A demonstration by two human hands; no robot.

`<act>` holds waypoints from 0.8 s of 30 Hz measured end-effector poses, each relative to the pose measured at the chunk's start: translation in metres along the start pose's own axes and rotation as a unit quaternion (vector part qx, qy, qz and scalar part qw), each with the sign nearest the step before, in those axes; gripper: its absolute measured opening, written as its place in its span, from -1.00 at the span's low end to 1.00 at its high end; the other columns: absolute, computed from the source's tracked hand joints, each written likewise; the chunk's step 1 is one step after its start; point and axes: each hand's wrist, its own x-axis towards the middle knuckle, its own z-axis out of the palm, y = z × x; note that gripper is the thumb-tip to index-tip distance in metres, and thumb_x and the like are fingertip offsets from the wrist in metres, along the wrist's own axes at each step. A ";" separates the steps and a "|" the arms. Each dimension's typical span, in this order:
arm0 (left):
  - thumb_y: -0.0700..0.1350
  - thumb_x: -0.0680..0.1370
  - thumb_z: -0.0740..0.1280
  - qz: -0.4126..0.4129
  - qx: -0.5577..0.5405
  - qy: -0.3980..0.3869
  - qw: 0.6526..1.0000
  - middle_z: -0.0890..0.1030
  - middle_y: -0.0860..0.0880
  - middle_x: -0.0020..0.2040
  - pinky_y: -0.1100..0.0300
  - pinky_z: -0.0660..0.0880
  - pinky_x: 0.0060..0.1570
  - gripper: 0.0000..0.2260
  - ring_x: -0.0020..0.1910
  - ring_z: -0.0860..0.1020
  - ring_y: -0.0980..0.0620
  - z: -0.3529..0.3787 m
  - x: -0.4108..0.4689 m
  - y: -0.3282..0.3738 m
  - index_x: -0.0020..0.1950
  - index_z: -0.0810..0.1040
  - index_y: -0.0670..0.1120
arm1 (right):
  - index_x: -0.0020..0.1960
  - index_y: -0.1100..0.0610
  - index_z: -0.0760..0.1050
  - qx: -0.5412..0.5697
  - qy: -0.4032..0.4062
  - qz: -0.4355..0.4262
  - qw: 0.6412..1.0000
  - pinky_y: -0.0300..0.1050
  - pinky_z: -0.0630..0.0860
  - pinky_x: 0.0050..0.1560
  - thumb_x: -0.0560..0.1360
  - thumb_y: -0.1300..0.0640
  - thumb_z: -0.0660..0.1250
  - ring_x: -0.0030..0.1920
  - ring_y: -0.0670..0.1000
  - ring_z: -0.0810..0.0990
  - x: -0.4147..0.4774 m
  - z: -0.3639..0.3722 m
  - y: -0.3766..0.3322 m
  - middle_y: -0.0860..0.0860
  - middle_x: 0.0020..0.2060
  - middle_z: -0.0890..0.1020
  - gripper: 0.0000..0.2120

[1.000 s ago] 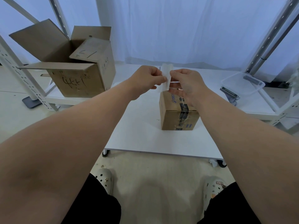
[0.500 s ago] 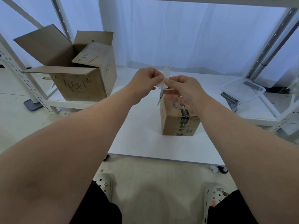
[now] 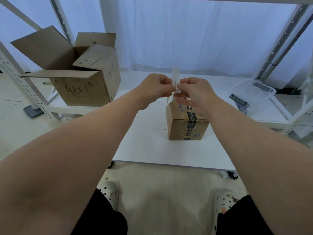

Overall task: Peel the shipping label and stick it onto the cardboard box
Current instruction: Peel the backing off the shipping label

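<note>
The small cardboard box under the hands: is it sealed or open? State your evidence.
Sealed. The small cardboard box stands on the white table with its flaps down and dark tape running across the top and down the near face.

Lighting: soft, cool daylight is being diffused through the white curtain (image 3: 194, 34) beyond the hands, and the scene is being lit evenly and brightly. Glare: none is being produced on the white table (image 3: 152, 150). Shadows: faint, soft-edged ones are being cast on the floor (image 3: 160, 192) below the hands. Distortion: the shelf posts (image 3: 279, 39) are being bent outward at the edges, and the forearms are being enlarged toward the bottom corners. Focus: slight softness is being shown at the fingertips.
</note>
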 end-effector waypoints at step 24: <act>-0.23 0.50 0.36 0.059 0.019 0.070 0.996 0.58 -0.08 -0.19 0.32 0.40 -0.29 -0.78 -0.26 0.50 0.05 -0.012 -0.002 0.001 0.08 0.38 -0.11 | -0.13 0.11 0.55 0.067 -0.005 -0.008 0.998 0.04 0.52 0.10 0.48 0.18 0.38 -0.16 0.08 0.64 0.004 0.013 -0.004 0.09 -0.14 0.66 -0.97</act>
